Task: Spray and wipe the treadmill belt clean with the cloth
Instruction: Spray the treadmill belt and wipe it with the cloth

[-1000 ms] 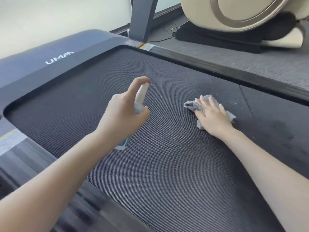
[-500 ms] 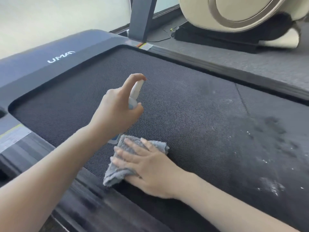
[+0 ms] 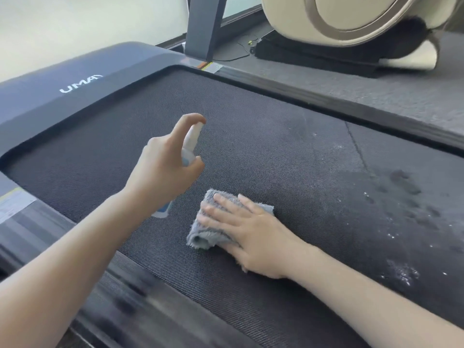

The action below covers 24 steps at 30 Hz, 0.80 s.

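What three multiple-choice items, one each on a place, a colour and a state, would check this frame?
1. Where is the cloth?
A. On the treadmill belt, under the right hand.
B. In a bucket.
C. Hanging on a hook.
2. What colour is the cloth?
A. Red.
B. Grey.
C. Yellow.
3. What is the left hand doing?
A. Resting flat on the belt.
B. Holding the cloth.
C. Gripping the spray bottle, forefinger on its top.
Key: 1 A, straight fingers press it onto the belt; 2 B, its fluffy pile is grey; 3 C, fingers curl round the bottle above the belt.
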Motion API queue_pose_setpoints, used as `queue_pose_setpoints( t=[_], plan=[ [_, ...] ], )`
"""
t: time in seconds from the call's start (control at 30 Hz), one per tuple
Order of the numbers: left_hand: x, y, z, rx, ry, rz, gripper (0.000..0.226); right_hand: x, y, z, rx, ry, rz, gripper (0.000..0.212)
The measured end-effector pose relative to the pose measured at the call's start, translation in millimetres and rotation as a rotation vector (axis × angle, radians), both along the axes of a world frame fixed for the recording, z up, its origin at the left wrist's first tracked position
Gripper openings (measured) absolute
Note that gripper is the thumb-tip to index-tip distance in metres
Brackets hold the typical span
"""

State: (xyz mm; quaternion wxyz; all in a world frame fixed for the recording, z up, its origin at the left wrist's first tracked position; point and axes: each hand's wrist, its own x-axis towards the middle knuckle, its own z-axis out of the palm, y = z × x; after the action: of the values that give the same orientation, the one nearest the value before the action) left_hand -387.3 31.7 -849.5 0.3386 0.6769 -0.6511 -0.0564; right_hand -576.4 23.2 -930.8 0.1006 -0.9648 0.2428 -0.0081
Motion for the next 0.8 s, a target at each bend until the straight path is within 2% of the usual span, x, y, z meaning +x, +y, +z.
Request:
queue_pose_setpoints(
  t=[0.13,0.37,0.47,0.57,0.63,0.73,0.8],
  plan=[
    [1.4,2.3,-1.2,0.01,0.016,0.01,0.053,-19.9,-45.8,-1.0,0.016,-0.04,-0.187,0.056],
    [6.1,6.2,-0.3,0.02,0.031,0.01,0.053,-76.6,-108.7,10.9,0.084,-0.016,-0.712,0.054],
    [9.6,8.3,1.3,0.013,0.024,0.012,0.053,-71.9,-116.4,5.9,0.069,-0.009,-0.767,0.053],
    [12.3,9.4,0.9,0.004,0.001,0.024,0.052,-52.9,-100.1,9.0,0.099,-0.03,-0.651,0.051],
    [14.5,8.2,0.7,0.011,0.002,0.034,0.052,-35.1,-69.7,10.2,0.109,-0.087,-0.425,0.051],
    [17.3,0.8,3.2,0.01,0.009,0.049,0.053,-0.5,-3.1,5.3,0.137,-0.119,0.033,0.051],
    [17.1,-6.1,6.4,0.001,0.006,0.036,0.053,15.5,24.3,0.9,0.112,-0.113,0.226,0.051]
  ],
)
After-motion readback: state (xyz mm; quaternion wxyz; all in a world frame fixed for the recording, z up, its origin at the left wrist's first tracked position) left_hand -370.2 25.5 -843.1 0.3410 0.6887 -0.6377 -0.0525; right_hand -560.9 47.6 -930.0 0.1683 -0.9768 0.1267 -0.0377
